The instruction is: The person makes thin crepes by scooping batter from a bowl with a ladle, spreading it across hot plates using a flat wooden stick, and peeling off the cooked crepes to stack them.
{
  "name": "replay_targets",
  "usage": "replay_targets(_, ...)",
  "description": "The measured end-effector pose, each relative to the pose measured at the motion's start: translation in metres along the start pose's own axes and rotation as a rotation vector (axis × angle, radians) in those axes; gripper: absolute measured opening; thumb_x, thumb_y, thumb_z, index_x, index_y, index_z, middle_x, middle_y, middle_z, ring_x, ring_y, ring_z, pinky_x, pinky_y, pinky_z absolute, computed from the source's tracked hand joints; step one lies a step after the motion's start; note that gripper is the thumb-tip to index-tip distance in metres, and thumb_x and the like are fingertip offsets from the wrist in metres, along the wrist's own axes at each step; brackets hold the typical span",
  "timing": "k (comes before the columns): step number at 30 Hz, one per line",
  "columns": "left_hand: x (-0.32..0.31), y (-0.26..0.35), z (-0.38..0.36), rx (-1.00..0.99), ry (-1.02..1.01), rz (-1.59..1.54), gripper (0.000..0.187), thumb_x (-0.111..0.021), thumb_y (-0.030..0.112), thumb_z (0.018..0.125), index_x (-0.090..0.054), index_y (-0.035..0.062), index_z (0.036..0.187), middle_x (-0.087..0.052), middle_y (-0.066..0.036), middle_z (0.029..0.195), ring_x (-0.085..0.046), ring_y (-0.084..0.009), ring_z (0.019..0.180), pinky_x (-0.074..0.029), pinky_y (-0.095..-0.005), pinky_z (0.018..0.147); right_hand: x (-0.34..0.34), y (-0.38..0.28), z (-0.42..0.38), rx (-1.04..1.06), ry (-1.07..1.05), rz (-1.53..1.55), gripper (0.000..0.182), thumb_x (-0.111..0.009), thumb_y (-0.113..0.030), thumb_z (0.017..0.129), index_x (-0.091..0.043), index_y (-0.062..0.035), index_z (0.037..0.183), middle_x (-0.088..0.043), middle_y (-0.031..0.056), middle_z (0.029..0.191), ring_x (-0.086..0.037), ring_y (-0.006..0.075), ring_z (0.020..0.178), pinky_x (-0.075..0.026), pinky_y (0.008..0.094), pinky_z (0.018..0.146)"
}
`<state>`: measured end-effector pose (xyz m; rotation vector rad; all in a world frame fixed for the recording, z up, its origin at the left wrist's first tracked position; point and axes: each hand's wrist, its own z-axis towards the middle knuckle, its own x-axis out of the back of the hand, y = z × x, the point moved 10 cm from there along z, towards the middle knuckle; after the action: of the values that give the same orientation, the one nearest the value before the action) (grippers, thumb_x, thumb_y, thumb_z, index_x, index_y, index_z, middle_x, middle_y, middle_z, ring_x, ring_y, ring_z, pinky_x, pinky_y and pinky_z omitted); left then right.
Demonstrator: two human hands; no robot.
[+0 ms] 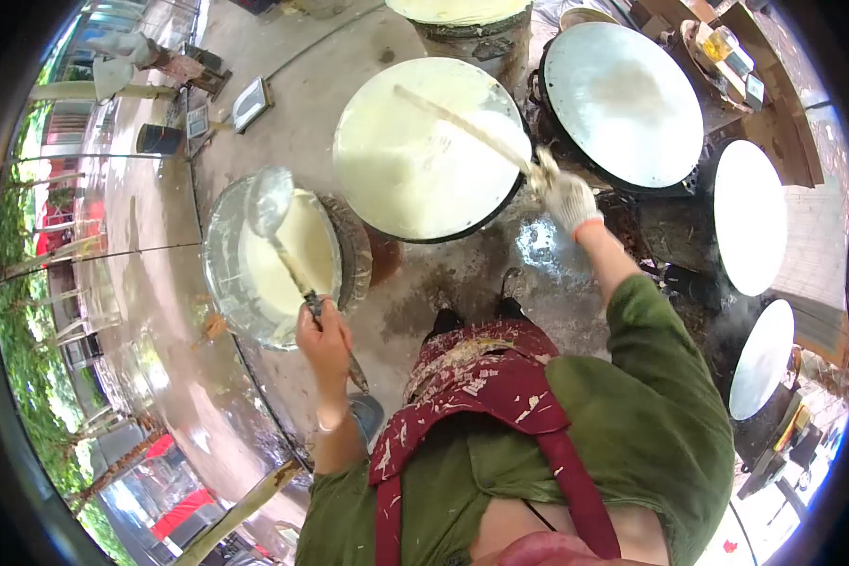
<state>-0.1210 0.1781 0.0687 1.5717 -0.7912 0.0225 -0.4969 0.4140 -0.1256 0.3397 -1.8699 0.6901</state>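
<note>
My left hand (324, 340) is bare and wrapped round the dark handle of a ladle (271, 203). The ladle's bowl is over the upper part of a large metal basin (224, 274) that holds pale batter (297, 255). In my right hand (566, 196), which wears a whitish glove, is the end of a long wooden stick (462, 124). The stick reaches across a round griddle (387, 179) coated with a thin pale yellow layer. Whether its underside touches the layer cannot be made out.
Another round griddle (623, 104) stands at the upper right, with two more (750, 217) (762, 360) down the right side. A pale-topped drum (472, 38) is at the top. A bottle (722, 42) lies on a round board. A dark bucket (158, 140) stands at the left.
</note>
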Motion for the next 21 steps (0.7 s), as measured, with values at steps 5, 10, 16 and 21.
replay_targets(5,-0.059,-0.001,0.008,0.043,-0.146,-0.081,0.010,-0.055,0.014,0.097,-0.056,0.0037,0.097,-0.045,0.005,0.059,-0.041,-0.0033,0.044,-0.033,-0.0217,0.041,0.055,-0.039,0.110,0.019,0.131,0.074,0.041,-0.047,-0.041,0.093,-0.061,-0.0070,0.112,-0.069,0.0198,0.090,-0.068,0.0348,0.082,-0.054,0.0443,0.075)
replay_targets(10,-0.109,-0.008,0.021,0.022,-0.280,-0.009,0.014,-0.056,0.018,0.097,-0.057,0.0046,0.093,-0.046,0.003,0.060,-0.043,-0.0058,0.046,-0.036,-0.0233,0.044,0.051,-0.092,0.064,0.163,0.184,0.559,0.060,-0.057,-0.057,0.085,-0.065,-0.0044,0.112,-0.067,0.0235,0.093,-0.066,0.0372,0.088,-0.053,0.0421,0.080)
replay_targets(16,-0.157,0.007,0.031,0.035,-0.380,-0.015,0.021,-0.053,0.017,0.097,-0.049,0.0043,0.080,-0.045,0.001,0.055,-0.043,-0.0083,0.041,-0.034,-0.0268,0.040,-0.039,0.003,-0.056,-0.419,-0.161,1.532,0.034,-0.064,-0.008,0.089,-0.062,-0.0060,0.123,-0.066,0.0082,0.098,-0.059,0.0114,0.077,-0.049,0.0215,0.060)
replay_targets(21,-0.187,0.006,0.055,0.008,-0.380,0.035,0.023,-0.053,0.015,0.094,-0.050,0.0051,0.074,-0.047,-0.001,0.052,-0.043,-0.0106,0.040,-0.032,-0.0277,0.041,-0.029,0.011,-0.071,-0.452,-0.300,1.491,0.027,-0.060,-0.014,0.093,-0.065,-0.0129,0.120,-0.059,-0.0029,0.066,-0.046,0.0047,0.046,-0.035,0.0193,0.037)
